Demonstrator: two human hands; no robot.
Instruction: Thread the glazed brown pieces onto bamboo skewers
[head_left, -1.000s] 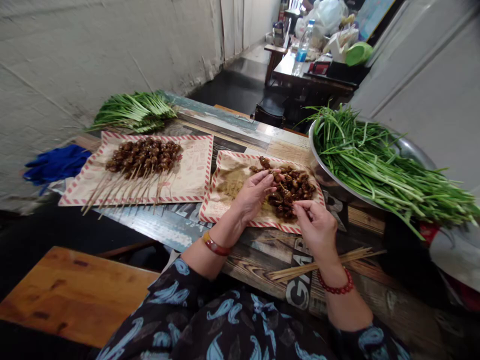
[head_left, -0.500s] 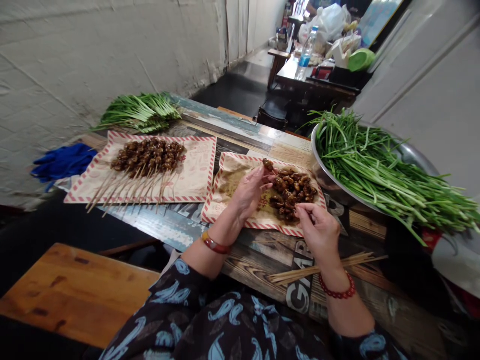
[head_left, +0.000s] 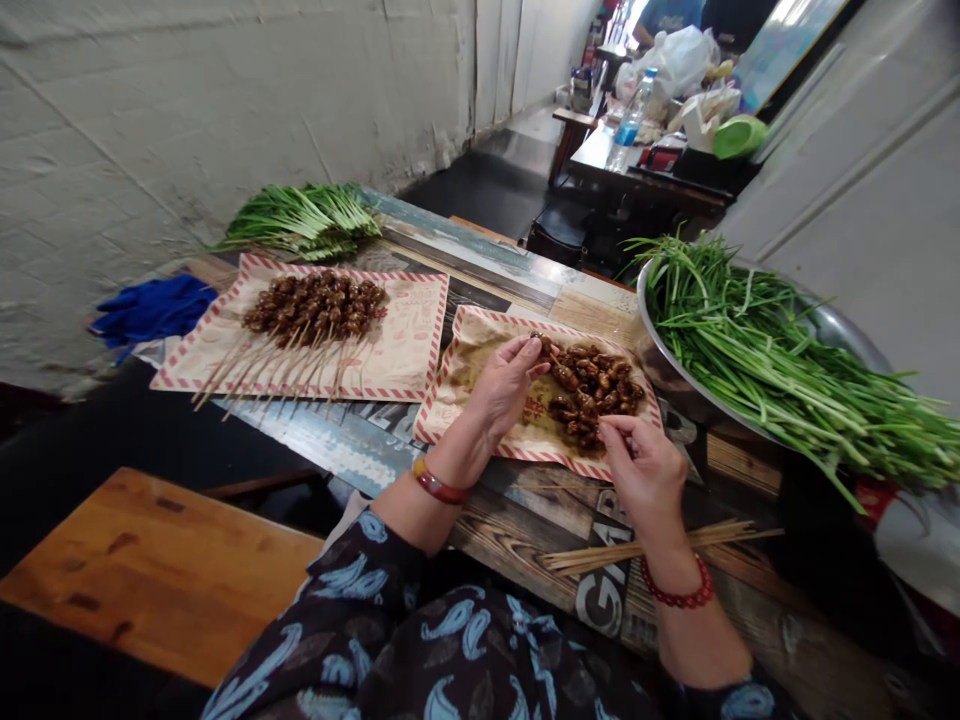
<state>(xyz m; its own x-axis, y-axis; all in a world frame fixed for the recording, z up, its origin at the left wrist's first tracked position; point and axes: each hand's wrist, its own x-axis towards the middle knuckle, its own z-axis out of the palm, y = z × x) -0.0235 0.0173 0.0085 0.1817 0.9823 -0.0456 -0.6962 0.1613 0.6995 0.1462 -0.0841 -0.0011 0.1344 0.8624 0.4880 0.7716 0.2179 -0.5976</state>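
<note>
My left hand pinches a glossy brown morsel, which looks like a pupa, at the upper edge of a loose pile of brown pupa-like morsels. The pile lies on the right-hand red-and-white-edged paper, which has a wet stain. At the pile's near edge, my right hand is closed, thumb against fingers; whatever is between them is too small to make out. Thin wooden skewers lie on the table beside my right wrist. To the left, several loaded skewers rest in a row on another such paper.
A metal basin heaped with long green chives stands at the right. Behind the left paper lie more chives, with blue gloves at the far left. A wooden bench is below left; farther off stands a cluttered table.
My left hand has lowered slightly, with the morsel closer to the pile. My right hand stays pinched near the pile's edge. The whole view has shifted a little.
</note>
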